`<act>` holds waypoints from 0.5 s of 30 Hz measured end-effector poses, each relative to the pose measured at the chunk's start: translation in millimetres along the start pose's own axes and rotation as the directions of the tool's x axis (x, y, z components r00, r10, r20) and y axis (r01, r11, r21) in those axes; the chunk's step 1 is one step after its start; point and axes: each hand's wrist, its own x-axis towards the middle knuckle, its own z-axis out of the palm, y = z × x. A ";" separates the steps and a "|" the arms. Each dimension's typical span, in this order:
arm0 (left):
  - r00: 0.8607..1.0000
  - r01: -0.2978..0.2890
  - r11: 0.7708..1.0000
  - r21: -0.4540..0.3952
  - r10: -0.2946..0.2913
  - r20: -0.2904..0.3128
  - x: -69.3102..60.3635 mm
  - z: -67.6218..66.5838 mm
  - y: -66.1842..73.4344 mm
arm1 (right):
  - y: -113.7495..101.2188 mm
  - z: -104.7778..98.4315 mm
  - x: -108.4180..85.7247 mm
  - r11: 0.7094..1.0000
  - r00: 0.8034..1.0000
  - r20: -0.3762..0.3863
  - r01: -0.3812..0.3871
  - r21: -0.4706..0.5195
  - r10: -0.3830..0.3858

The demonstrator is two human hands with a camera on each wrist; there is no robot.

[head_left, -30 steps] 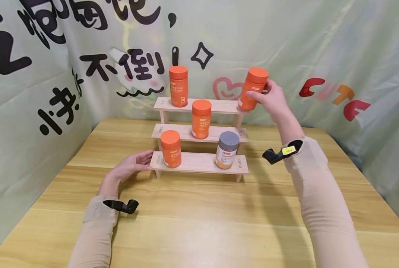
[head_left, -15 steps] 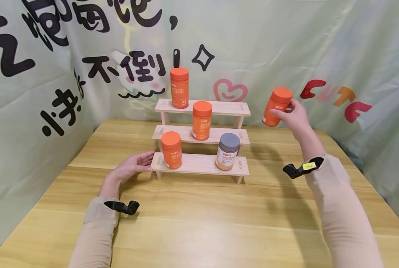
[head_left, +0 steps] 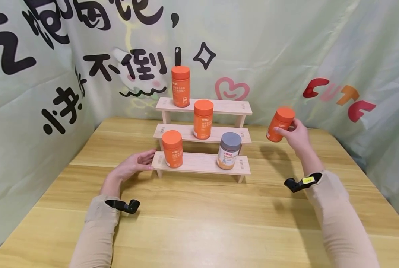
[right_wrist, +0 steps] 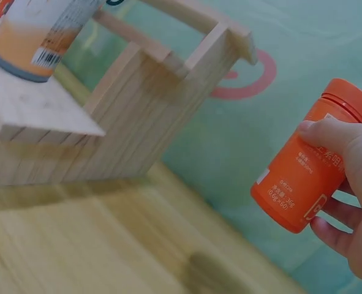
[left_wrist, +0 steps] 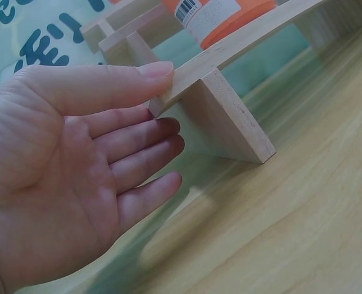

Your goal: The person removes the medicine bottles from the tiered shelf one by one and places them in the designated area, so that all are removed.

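My right hand [head_left: 298, 137] holds an orange bottle [head_left: 280, 124] with an orange lid, tilted in the air to the right of a stepped wooden display stand [head_left: 199, 163]. In the right wrist view, the thumb lies across the bottle [right_wrist: 312, 162] and fingers show behind it. My left hand [head_left: 132, 166] touches the left end of the stand's lowest shelf. The left wrist view shows its thumb at the board's end and the other fingers extended beside and below it. Orange bottles stand on the top [head_left: 180, 87], middle [head_left: 203, 121] and lowest shelf [head_left: 173, 149].
A grey-lidded bottle [head_left: 228, 152] with a white and orange label stands at the right of the lowest shelf. The stand is on a wooden table [head_left: 199, 219]. Behind and beside it hangs a pale green printed cloth [head_left: 269, 48].
My right hand has lifted the orange bottle off the top shelf's right end, moved it right, then lowered it towards the table. My left hand has stayed at the stand.
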 end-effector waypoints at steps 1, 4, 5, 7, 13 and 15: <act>1.000 0.002 1.000 -0.001 -0.002 -0.001 0.1 -0.1 0.3 | 2.8 1.9 -0.5 1.000 1.000 -0.002 -0.001 0.004 0.001; 1.000 0.000 1.000 -0.008 0.000 0.001 0.4 -0.3 0.9 | 11.1 9.0 -2.4 1.000 1.000 0.001 -0.002 0.015 0.002; 1.000 0.001 1.000 -0.012 -0.001 -0.002 0.4 -0.5 1.0 | 13.8 11.6 -3.2 1.000 1.000 0.003 -0.002 0.016 0.002; 1.000 0.002 1.000 -0.020 -0.002 -0.006 0.3 -0.3 1.6 | 19.1 17.1 -4.8 1.000 1.000 0.005 -0.001 0.019 0.001; 1.000 0.013 0.999 -0.035 -0.014 -0.018 -0.3 1.5 2.6 | 31.1 28.1 -6.6 1.000 1.000 0.008 -0.018 0.014 0.017; 1.000 0.015 0.999 -0.037 -0.015 -0.020 -0.4 1.9 2.4 | 32.9 30.4 -6.7 0.999 1.000 0.007 -0.027 0.018 0.027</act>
